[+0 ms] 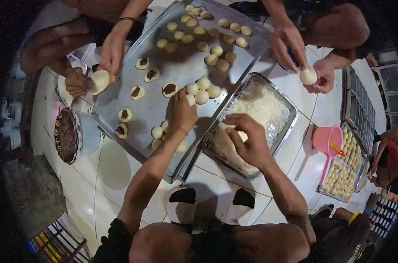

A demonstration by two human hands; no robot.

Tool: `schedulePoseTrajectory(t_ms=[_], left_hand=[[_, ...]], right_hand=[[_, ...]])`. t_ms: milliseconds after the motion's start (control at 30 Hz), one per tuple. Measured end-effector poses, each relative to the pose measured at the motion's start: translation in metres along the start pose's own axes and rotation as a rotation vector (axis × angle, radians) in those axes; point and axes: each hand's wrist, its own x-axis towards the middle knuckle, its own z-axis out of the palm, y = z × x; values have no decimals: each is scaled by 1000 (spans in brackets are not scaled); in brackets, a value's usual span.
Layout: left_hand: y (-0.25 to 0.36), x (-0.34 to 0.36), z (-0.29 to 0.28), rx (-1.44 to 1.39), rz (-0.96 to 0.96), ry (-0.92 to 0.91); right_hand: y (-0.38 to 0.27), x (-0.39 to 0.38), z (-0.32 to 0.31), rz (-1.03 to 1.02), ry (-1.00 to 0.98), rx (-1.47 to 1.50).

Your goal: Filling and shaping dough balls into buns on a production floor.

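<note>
Left grip (184, 115) at dough ball (190, 100), closure unclear; right grip (254, 142) pinched round another ball (242, 136) above white shreds (262, 106)

Middling, cool light reaches me from overhead, leaving a pale glare by the right edge of the large tray (151, 105) and glints along the plastic in the smaller tray (275, 131). My right hand (248, 136) shades its near-left corner. The floor (85, 184) bends toward a black, grainy rim; my fingers look fairly sharp, the far sides softer.
</note>
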Motion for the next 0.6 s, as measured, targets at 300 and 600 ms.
schedulePoseTrajectory(t_ms=[300,600], left_hand=[[9,33,-10,13,50,-320],[5,54,-6,-60,350,-246]], right_hand=[[84,118,44,-86,-124,-419],[82,98,63,-85,9,-634]])
